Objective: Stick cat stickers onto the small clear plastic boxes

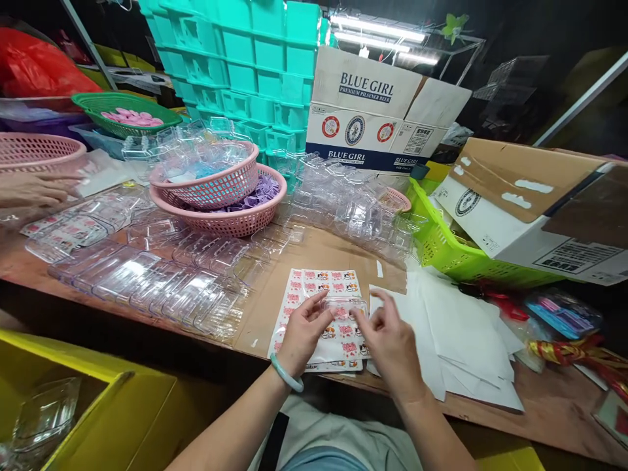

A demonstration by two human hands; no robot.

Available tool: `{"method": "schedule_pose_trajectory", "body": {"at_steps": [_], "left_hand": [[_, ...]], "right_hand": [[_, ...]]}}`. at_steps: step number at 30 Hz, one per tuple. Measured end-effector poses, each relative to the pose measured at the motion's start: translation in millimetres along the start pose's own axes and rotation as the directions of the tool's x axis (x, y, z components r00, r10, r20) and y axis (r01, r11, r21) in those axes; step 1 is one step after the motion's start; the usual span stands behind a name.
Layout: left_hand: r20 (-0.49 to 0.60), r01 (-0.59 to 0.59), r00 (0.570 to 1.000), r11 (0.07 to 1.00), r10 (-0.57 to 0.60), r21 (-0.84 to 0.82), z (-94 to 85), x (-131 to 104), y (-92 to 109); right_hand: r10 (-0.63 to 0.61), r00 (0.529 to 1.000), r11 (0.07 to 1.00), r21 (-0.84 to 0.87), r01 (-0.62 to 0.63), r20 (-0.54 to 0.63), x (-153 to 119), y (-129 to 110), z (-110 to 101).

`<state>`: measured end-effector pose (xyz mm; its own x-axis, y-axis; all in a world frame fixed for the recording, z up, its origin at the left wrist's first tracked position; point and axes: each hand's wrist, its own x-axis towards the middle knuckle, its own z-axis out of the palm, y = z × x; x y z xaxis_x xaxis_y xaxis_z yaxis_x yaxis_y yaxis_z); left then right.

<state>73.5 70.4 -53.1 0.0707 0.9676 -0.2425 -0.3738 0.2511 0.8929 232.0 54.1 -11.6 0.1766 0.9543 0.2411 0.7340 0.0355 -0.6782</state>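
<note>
A small clear plastic box (347,303) is held just above the sticker sheets, between my two hands. My left hand (303,332), with a pale green bangle at the wrist, grips its left end between thumb and fingers. At its right end, the thumb of my right hand (395,350) presses the edge, with the index finger raised and the other fingers curled. Beneath lies a stack of sticker sheets (293,312) printed with pink lettering and cartoon cats. Part of the top sheet is hidden by my hands.
Rows of clear plastic boxes (142,284) lie left. Pink baskets (220,221) stand behind them; more clear packaging (338,193) is piled centre-back. White backing sheets (441,327) lie right, beside a lime green basket (441,252). Another person's hand (42,190) is at far left.
</note>
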Motion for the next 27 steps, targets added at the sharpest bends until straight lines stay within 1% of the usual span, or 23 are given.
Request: {"method": "schedule_pose_trajectory", "body": {"at_steps": [2, 3, 4, 6, 7, 9, 10, 11, 12, 13, 14, 15, 16, 17, 18, 19, 20, 21, 23, 24, 25, 26, 27], "left_hand": [[-0.008, 0.006, 1.0, 1.0, -0.006, 0.0, 2.2, -2.5, -0.5], [-0.001, 0.007, 1.0, 1.0, -0.007, 0.002, 4.7, -4.6, 0.1], [0.013, 0.005, 1.0, 1.0, -0.006, 0.003, 8.0, -7.1, 1.4], [0.056, 0.003, 0.998, 1.0, -0.003, -0.004, 16.7, -12.8, 5.4], [0.083, 0.003, 0.997, 1.0, -0.002, -0.009, 21.3, -15.4, 7.6], [0.14, 0.008, 0.99, 1.0, -0.007, -0.012, 29.4, -19.5, 10.6], [0.173, 0.013, 0.985, 1.0, -0.012, -0.001, 32.5, -20.9, 10.9], [0.215, 0.017, 0.976, 1.0, -0.02, 0.016, 34.8, -22.1, 10.3], [0.257, 0.01, 0.966, 0.999, -0.02, 0.04, 36.1, -23.2, 8.8], [0.288, -0.016, 0.958, 0.997, -0.007, 0.078, 36.1, -24.0, 6.7], [0.301, -0.067, 0.953, 0.988, 0.023, 0.136, 34.5, -24.4, 4.4], [0.292, -0.137, 0.954, 0.967, 0.071, 0.213, 31.2, -24.3, 2.3], [0.264, -0.212, 0.956, 0.93, 0.132, 0.301, 25.9, -23.4, 0.7], [0.217, -0.275, 0.955, 0.877, 0.203, 0.393, 18.6, -21.8, -0.1], [0.16, -0.314, 0.949, 0.821, 0.27, 0.476, 9.9, -19.6, 0.2], [0.095, -0.324, 0.941, 0.78, 0.325, 0.536, 0.1, -17.2, 1.5], [0.024, -0.307, 0.934, 0.767, 0.356, 0.564, -10.0, -14.7, 3.6], [-0.046, -0.272, 0.933, 0.784, 0.357, 0.559, -19.4, -12.6, 6.4], [-0.147, -0.187, 0.946, 0.86, 0.288, 0.475, -33.7, -10.5, 12.5], [-0.168, -0.146, 0.958, 0.898, 0.233, 0.415, -37.8, -11.0, 15.5], [-0.173, -0.107, 0.969, 0.929, 0.177, 0.355, -39.8, -12.7, 18.1], [-0.168, -0.069, 0.978, 0.95, 0.125, 0.305, -40.2, -15.6, 20.5], [-0.164, -0.034, 0.983, 0.965, 0.079, 0.261, -39.3, -19.5, 22.8]], "right_hand": [[0.067, 0.989, 0.998, 0.004, -0.067, -0.133, 0.4, 12.0, -2.2], [0.108, 0.983, 0.994, 0.049, -0.102, -0.15, 0.2, 16.2, -3.0], [0.145, 0.982, 0.985, 0.115, -0.131, -0.123, -0.4, 18.8, -3.7], [0.181, 0.982, 0.939, 0.289, -0.186, 0.045, -2.7, 20.0, -6.0], [0.167, 0.973, 0.898, 0.383, -0.217, 0.16, -3.9, 19.8, -8.4], [0.075, 0.927, 0.802, 0.53, -0.276, 0.368, -4.9, 22.6, -17.9], [0.021, 0.897, 0.766, 0.569, -0.299, 0.442, -4.7, 27.6, -25.6], [-0.013, 0.877, 0.751, 0.583, -0.309, 0.481, -4.0, 36.0, -35.2], [-0.016, 0.877, 0.76, 0.576, -0.301, 0.48, -2.8, 48.3, -46.5], [0.01, 0.899, 0.787, 0.551, -0.277, 0.438, -0.9, 64.9, -58.9], [0.063, 0.939, 0.824, 0.513, -0.24, 0.337, 2.0, 85.2, -71.6], [0.136, 0.977, 0.868, 0.456, -0.198, 0.167, 6.1, 108.2, -83.5], [0.183, 0.983, 0.917, 0.367, -0.159, -0.031, 11.2, 132.3, -93.8], [0.185, 0.962, 0.961, 0.243, -0.135, -0.199, 16.8, 155.1, -101.5], [0.17, 0.946, 0.985, 0.081, -0.153, -0.276, 22.0, 174.3, -106.0], [0.142, 0.946, 0.983, -0.07, -0.17, -0.291, 25.8, 187.6, -107.0], [0.076, 0.936, 0.971, -0.188, -0.148, -0.342, 27.3, 193.4, -104.4], [-0.014, 0.927, 0.955, -0.28, -0.099, -0.375, 25.7, 191.0, -98.2], [-0.231, 0.905, 0.927, -0.364, 0.093, -0.357, 13.8, 163.7, -75.9], [-0.325, 0.914, 0.912, -0.337, 0.234, -0.242, 4.7, 142.1, -60.8], [-0.414, 0.909, 0.881, -0.277, 0.384, -0.054, -5.1, 118.2, -44.2], [-0.492, 0.855, 0.832, -0.2, 0.517, 0.162, -14.7, 94.6, -27.0], [-0.536, 0.784, 0.793, -0.131, 0.595, 0.314, -23.0, 73.4, -10.2]]}}
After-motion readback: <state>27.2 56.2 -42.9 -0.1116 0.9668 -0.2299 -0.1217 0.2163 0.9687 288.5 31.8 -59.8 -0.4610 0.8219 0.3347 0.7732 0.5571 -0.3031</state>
